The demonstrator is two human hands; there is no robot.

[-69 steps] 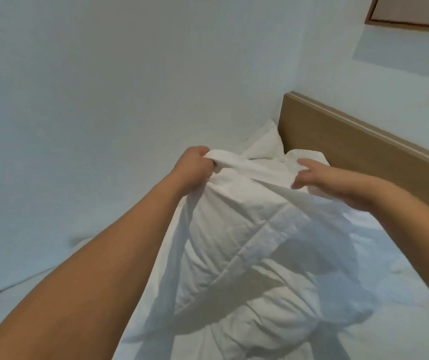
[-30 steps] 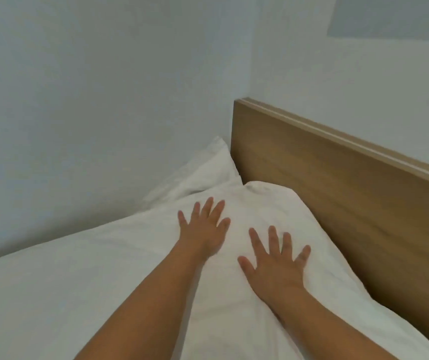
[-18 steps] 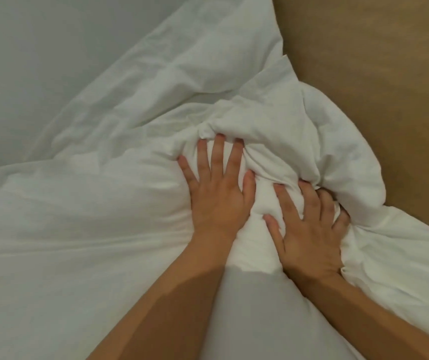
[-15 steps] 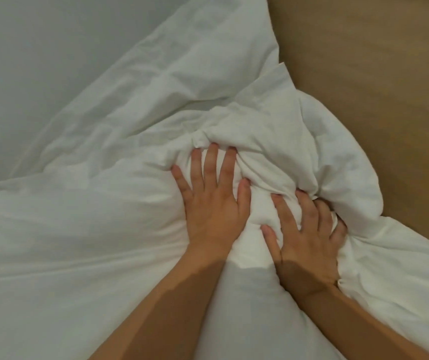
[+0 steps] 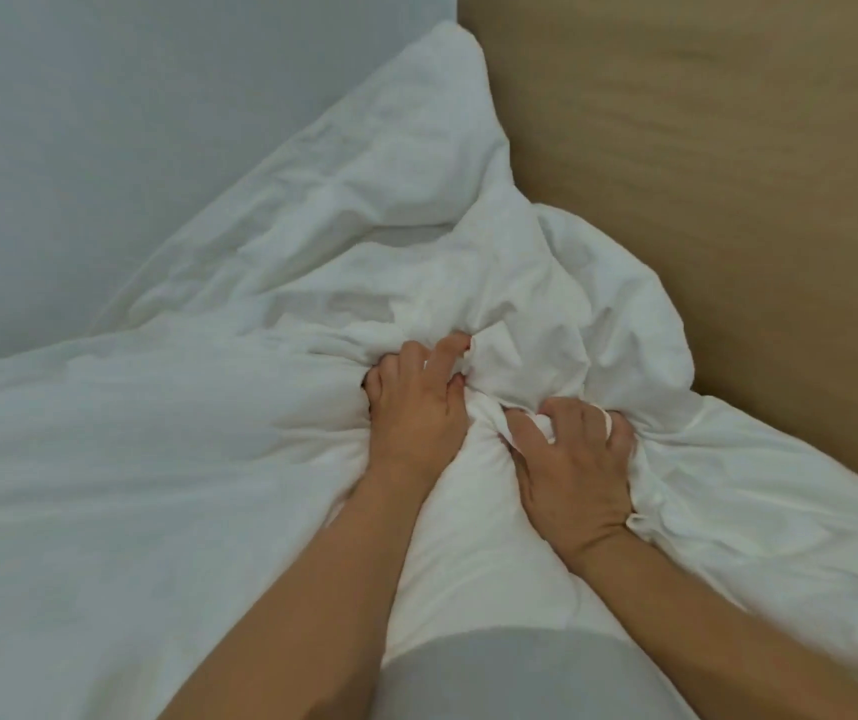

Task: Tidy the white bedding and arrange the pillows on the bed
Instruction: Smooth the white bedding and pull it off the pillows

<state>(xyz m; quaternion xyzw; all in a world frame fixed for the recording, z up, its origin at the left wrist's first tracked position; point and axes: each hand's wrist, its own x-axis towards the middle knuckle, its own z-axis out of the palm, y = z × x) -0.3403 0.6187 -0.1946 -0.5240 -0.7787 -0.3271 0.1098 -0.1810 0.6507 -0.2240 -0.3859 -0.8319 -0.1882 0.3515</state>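
A pale grey-white wall [image 5: 131, 148] filled the upper left, meeting the bed along a slanted line. White bedding [image 5: 105, 485] covered the bed below it, fairly smooth on the left and rising into heavy creases toward the middle. A white pillow [image 5: 406, 163] stood wedged in the corner where the wall met the headboard, its upper corner pointing up; its lower part was hidden behind the rumpled cloth. Just below it, near the centre, the left hand [image 5: 416, 407] pressed down into a bunched fold of the bedding, its fingers [image 5: 447, 356] curled and gripping the fabric. Beside it, the right hand [image 5: 572, 459] did the same, its fingers dug into the cloth with small tufts of white showing between them. Both bare forearms ran down to the lower edge and were cut off there. A grey shadow lay across the bedding between the forearms. To the right, a light wooden headboard [image 5: 728, 174] took up the upper right corner, the crumpled bedding pushed against its base. Whether the cloth in the hands was a duvet or a second pillow could not be told.
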